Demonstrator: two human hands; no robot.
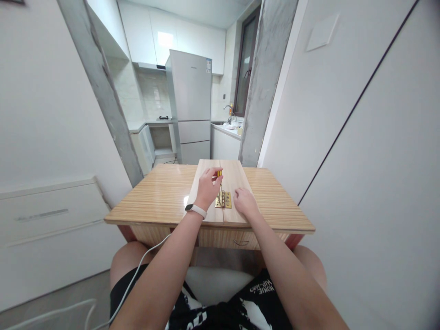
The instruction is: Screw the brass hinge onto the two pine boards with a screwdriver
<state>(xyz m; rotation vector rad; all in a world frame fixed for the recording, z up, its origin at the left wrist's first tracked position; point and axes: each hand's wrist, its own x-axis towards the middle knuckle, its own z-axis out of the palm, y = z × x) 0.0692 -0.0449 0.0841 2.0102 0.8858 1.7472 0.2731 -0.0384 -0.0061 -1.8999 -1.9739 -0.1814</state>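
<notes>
A brass hinge [227,200] lies open across the seam between two pale wooden boards [233,176] placed side by side. My left hand [207,185], with a white band at the wrist, grips the yellow handle of a screwdriver [220,173] from above. The screwdriver stands upright, its thin shaft pointing down at the hinge's left leaf, which my hand partly covers. Just right of the hinge, my right hand [245,201] rests on the right board with its fingers curled closed. Whatever may be inside those fingers is hidden.
The boards lie on a wood-grain table [154,197] with a drawer [223,239] under its front edge. A white cable [147,254] runs up to the table's front left. Beyond stand a refrigerator [192,91] and a kitchen counter [225,130]. White walls flank both sides.
</notes>
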